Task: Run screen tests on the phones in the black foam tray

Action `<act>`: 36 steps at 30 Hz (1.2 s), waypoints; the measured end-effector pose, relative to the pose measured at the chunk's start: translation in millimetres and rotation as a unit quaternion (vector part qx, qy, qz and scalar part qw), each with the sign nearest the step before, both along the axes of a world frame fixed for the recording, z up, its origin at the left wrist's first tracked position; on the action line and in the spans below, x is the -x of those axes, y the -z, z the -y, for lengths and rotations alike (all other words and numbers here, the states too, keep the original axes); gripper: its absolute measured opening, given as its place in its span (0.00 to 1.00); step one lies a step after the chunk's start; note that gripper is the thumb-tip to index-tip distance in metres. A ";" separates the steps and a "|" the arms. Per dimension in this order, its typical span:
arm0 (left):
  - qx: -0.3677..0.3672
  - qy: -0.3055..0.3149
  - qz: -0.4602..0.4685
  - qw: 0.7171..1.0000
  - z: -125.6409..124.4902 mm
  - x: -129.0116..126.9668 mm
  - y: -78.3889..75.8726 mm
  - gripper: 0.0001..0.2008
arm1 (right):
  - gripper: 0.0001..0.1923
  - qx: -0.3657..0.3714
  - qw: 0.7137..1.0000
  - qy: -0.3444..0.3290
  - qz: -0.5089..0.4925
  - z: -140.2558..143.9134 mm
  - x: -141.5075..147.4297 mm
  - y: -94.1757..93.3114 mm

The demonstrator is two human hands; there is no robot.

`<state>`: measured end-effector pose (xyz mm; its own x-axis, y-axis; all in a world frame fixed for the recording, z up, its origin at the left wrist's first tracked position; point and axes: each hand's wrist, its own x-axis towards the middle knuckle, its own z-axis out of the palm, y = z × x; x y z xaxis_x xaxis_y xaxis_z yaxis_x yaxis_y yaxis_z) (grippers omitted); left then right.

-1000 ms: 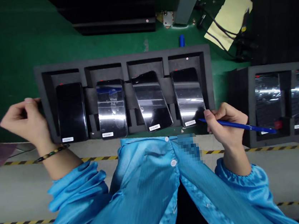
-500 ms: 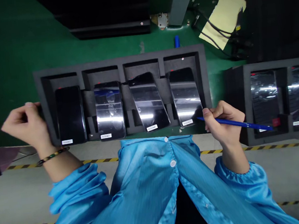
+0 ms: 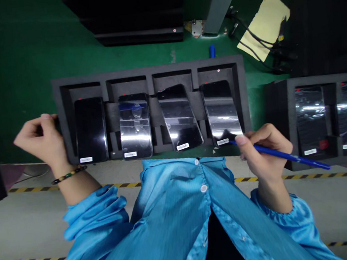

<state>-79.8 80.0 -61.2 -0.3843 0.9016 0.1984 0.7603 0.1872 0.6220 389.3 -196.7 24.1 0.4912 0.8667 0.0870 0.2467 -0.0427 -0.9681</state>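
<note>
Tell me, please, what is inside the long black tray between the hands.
Four phones, each with a white label, lie side by side in the tray. What lies directly beneath them is covered.

Four smartphones (image 3: 90, 129) show smooth, glossy, glass-like faces toward the near edge of a matt, foam-like tray (image 3: 148, 70); the pen (image 3: 292, 157) looks plastic, the smock (image 3: 176, 205) satiny cloth.

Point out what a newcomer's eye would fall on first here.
Probably the row of four glossy phones across the dark foam tray, the third from the left sitting visibly askew. Next, the bright blue pen in the right hand, its tip near the white label on that row's rightmost phone.
</note>
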 end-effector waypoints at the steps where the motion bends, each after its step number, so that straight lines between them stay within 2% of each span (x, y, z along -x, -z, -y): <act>1: -0.029 0.003 0.015 0.999 1.6 -2.5 -1.7 0.08 | 0.14 0.005 1.000 -0.022 0.014 0.2 9.2 -1.8; 2: -0.059 0.006 0.028 0.998 3.1 -4.6 -3.0 0.07 | 0.12 0.011 0.999 -0.047 0.025 -0.3 18.7 -2.6; 4: -0.074 0.016 0.038 0.996 5.9 -7.5 -4.9 0.07 | 0.11 0.031 0.996 -0.076 0.034 -3.5 36.7 -2.1; 9: -0.081 0.034 0.051 0.995 11.2 -7.6 -5.6 0.07 | 0.20 0.039 0.995 -0.047 0.078 -18.9 61.1 -0.3; 18: -0.119 0.074 0.080 0.987 13.6 1.2 0.1 0.08 | 0.21 0.073 0.989 -0.042 0.117 -23.2 63.2 1.7; 26: -0.088 0.062 0.068 0.992 13.9 -0.6 -1.0 0.09 | 0.22 0.062 0.988 -0.059 0.129 -23.6 61.0 2.3; 32: -0.071 0.049 0.051 0.995 15.8 -5.5 -5.6 0.09 | 0.22 0.059 0.992 -0.029 0.111 -25.6 60.1 3.6; 36: -0.064 0.035 0.036 0.997 15.0 -7.2 -6.6 0.08 | 0.22 0.062 0.991 -0.036 0.116 -27.3 62.1 1.2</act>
<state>-72.7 65.0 -54.6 -0.3393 0.8959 0.2869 0.7209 0.0517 0.6911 327.2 -169.4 22.9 0.4077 0.9095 0.0812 0.4692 -0.1324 -0.8731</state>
